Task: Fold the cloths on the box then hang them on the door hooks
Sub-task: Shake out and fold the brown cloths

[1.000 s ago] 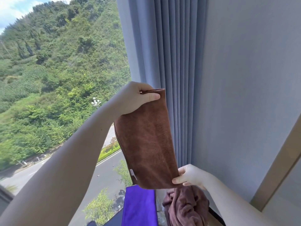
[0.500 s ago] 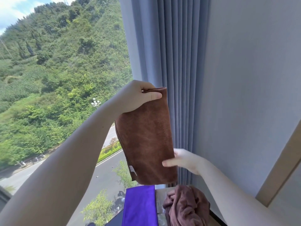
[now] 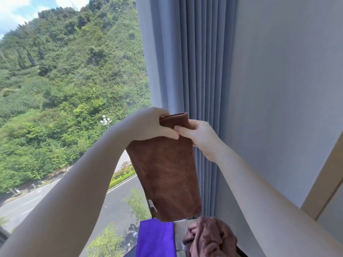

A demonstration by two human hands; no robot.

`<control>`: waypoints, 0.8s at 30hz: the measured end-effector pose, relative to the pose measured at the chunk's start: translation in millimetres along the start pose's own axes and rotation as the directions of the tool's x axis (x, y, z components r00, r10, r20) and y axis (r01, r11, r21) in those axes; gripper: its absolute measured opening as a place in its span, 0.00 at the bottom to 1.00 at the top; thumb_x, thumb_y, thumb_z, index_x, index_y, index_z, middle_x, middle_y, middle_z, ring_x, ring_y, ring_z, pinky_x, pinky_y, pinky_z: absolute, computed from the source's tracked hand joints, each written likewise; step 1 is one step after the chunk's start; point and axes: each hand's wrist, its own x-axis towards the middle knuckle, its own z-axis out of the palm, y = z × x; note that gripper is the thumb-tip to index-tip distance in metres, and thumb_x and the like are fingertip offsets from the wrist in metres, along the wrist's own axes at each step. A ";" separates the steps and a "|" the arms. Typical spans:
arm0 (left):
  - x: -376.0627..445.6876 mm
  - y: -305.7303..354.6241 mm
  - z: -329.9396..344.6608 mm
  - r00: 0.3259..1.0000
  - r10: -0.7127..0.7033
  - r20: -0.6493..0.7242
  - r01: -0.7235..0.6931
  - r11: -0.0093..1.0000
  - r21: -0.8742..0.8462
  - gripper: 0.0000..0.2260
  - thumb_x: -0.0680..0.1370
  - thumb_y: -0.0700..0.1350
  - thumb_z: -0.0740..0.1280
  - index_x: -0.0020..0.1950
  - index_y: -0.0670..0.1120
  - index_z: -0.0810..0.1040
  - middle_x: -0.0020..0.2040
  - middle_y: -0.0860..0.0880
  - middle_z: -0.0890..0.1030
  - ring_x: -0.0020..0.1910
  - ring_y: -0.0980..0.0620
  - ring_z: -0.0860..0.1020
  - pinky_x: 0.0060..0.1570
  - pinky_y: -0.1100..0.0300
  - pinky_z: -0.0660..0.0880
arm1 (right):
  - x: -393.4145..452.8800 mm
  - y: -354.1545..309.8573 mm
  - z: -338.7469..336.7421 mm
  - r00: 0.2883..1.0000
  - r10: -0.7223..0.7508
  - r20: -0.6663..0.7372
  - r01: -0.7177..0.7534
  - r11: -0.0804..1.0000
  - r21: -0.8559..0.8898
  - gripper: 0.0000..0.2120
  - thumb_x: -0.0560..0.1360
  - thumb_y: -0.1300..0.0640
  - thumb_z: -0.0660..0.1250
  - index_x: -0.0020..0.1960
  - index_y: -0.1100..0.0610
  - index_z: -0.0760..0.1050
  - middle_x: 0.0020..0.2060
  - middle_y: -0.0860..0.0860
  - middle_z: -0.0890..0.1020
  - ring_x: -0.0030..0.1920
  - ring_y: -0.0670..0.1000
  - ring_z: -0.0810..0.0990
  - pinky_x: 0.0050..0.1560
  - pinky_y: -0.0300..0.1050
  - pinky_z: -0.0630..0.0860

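Right hand (image 3: 200,138) just came up from the bottom; both it and the left hand (image 3: 154,125) now pinch the brown cloth (image 3: 167,175) top, fold looks done.

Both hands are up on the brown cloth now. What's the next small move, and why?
Probably carry it to the door hooks, which aren't in view. The brown cloth already hangs folded, gripped at its top edge by the left hand and right hand.

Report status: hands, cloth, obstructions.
Both hands up: left hand and right hand grip the top of the folded brown cloth. Cloth hangs free. Purple cloth and crumpled brown cloth wait below. No hooks in view.
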 end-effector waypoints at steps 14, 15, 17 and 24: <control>-39.6 -61.7 41.1 0.971 -0.161 0.175 0.128 0.974 0.187 0.09 0.80 0.51 0.68 0.47 0.45 0.79 0.43 0.49 0.80 0.40 0.50 0.77 0.37 0.58 0.71 | -17.2 42.7 -3.3 0.994 0.058 -0.089 -0.072 0.985 -0.156 0.06 0.78 0.55 0.74 0.54 0.53 0.86 0.48 0.46 0.89 0.49 0.46 0.87 0.49 0.37 0.80; -43.2 -63.6 43.8 0.975 -0.156 0.157 0.132 0.979 0.154 0.08 0.80 0.50 0.68 0.48 0.46 0.79 0.44 0.48 0.80 0.41 0.49 0.78 0.38 0.58 0.72 | -18.4 46.0 -1.6 0.993 0.060 -0.097 -0.075 0.984 -0.159 0.06 0.78 0.55 0.74 0.54 0.53 0.86 0.48 0.46 0.89 0.50 0.46 0.87 0.49 0.37 0.79; -50.0 -68.1 48.6 0.980 -0.159 0.119 0.153 0.987 0.052 0.05 0.79 0.48 0.69 0.48 0.47 0.80 0.43 0.49 0.80 0.41 0.49 0.78 0.37 0.59 0.72 | -20.5 50.1 3.0 0.992 0.065 -0.106 -0.082 0.983 -0.163 0.05 0.79 0.55 0.73 0.54 0.52 0.85 0.48 0.45 0.89 0.49 0.45 0.87 0.48 0.35 0.79; -80.3 -92.5 71.9 0.949 -0.304 -0.087 0.209 0.810 -0.547 0.03 0.78 0.45 0.73 0.45 0.52 0.82 0.38 0.52 0.80 0.36 0.54 0.75 0.40 0.60 0.70 | -27.1 59.9 20.5 0.993 0.057 -0.100 -0.072 0.986 -0.150 0.06 0.79 0.58 0.73 0.51 0.47 0.84 0.47 0.43 0.88 0.49 0.42 0.87 0.51 0.37 0.81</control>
